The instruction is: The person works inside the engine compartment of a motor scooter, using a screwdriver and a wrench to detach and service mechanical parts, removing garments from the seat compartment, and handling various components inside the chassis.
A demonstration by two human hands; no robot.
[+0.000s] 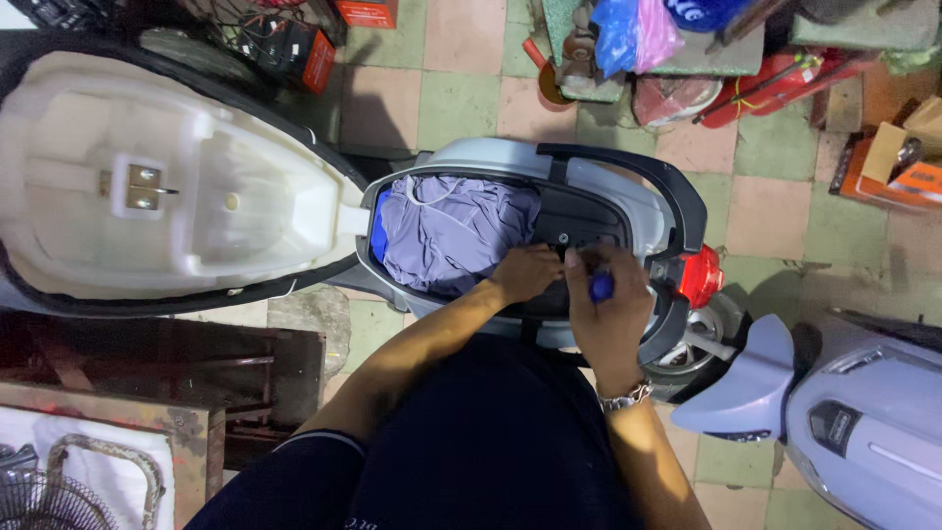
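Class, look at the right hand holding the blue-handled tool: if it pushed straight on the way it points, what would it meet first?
Probably the black inner tray of the scooter's storage compartment, just beyond the right hand; depth is unclear.

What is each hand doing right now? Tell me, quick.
Left hand: resting on the black compartment floor beside the grey cloth; grip cannot be told.
Right hand: closed around a blue-handled screwdriver.

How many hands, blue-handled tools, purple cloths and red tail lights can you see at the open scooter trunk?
Hands: 2, the left hand and the right hand
Blue-handled tool: 1, in the right hand
Purple cloth: 1, in the trunk
Red tail light: 1
Total: 5
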